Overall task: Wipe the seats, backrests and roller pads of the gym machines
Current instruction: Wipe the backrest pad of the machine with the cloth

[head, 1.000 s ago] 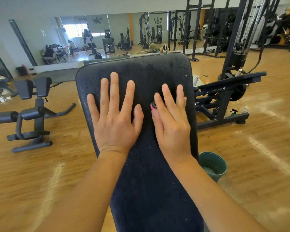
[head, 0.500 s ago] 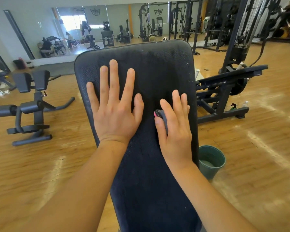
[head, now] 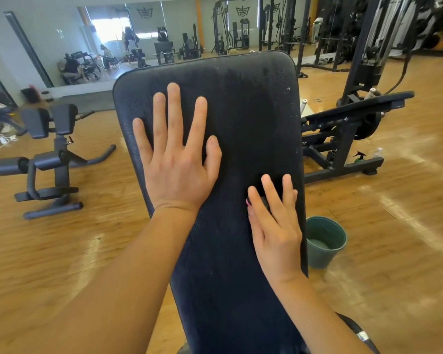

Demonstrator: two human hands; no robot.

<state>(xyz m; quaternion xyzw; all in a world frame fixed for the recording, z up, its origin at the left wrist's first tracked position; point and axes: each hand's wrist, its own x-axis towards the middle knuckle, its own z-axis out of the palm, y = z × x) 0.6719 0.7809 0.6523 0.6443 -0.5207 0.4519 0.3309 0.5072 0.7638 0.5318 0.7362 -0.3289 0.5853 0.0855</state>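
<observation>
A long black padded backrest (head: 241,111) tilts up in front of me, and its upper half shows a damp sheen. My left hand (head: 177,159) lies flat on the pad's left side with the fingers spread and straight. Near the pad's right edge, my right hand (head: 274,226) presses flat on a small dark wiping pad with a pink edge (head: 264,202). That wiping pad is mostly hidden under the fingers.
A green bucket (head: 327,241) stands on the wooden floor just right of the backrest. A black plate-loaded machine (head: 343,139) with a spray bottle (head: 359,157) by its foot sits beyond it. At the left stands a roller-pad bench (head: 49,159). Mirrors and racks line the back.
My right hand has slid the wiping pad down the right side of the backrest toward me. My left hand has stayed flat in place.
</observation>
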